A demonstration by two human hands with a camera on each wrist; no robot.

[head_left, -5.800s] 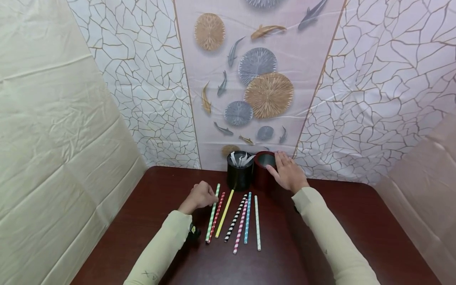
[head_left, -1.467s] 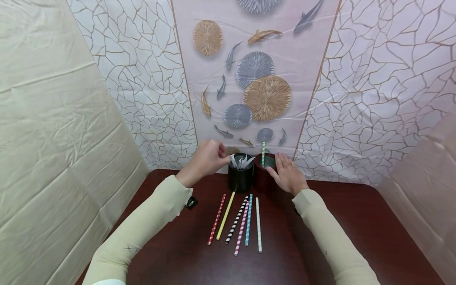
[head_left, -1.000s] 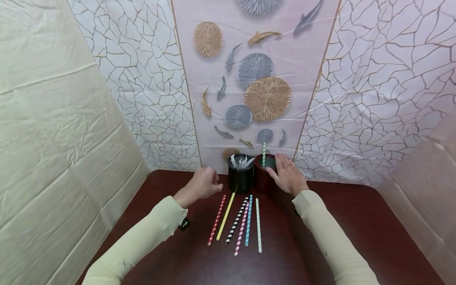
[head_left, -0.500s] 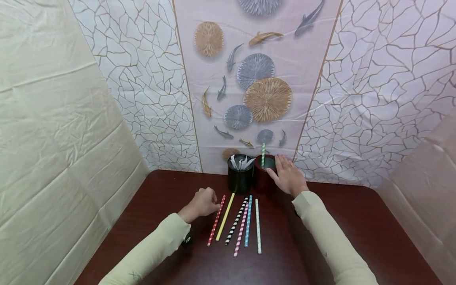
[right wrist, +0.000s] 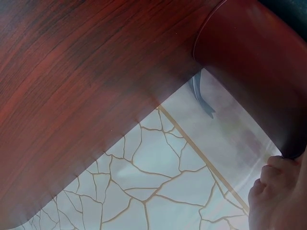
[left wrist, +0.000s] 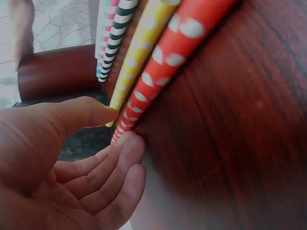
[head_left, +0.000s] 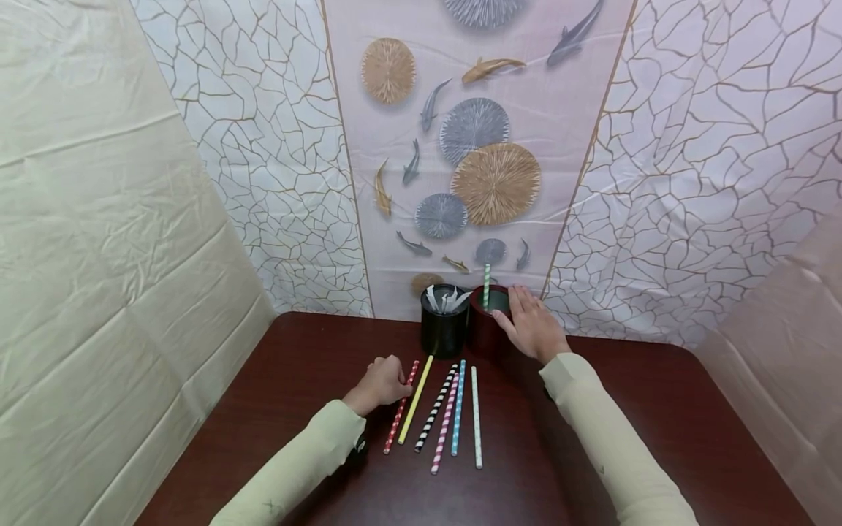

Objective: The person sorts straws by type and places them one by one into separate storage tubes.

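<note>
Several paper straws lie side by side on the dark wood table (head_left: 625, 409): red dotted (head_left: 397, 410), yellow (head_left: 416, 398), black-and-white (head_left: 435, 408), pink striped (head_left: 445, 425), blue (head_left: 457, 405) and pale dotted (head_left: 475, 418). My left hand (head_left: 397, 380) rests on the table at the red straw's far end. In the left wrist view, the left hand (left wrist: 122, 127) has loosely curled fingers. One fingertip touches the red straw (left wrist: 158, 76) and the thumb hovers just above it. My right hand (head_left: 520, 310) holds the dark red cup (head_left: 483, 332), in which a green striped straw (head_left: 486, 285) stands.
A black cup (head_left: 443, 329) with white pieces inside stands touching the red cup's left side, against the patterned backdrop (head_left: 473, 161). Cloth walls close in left and right. The right wrist view shows the red cup (right wrist: 249, 62) by the table's back edge.
My left hand came down from the cups to the table and reached the red straw's far end. Since 5.8 s ago, the green striped straw went from table to red cup. The right hand stayed.
</note>
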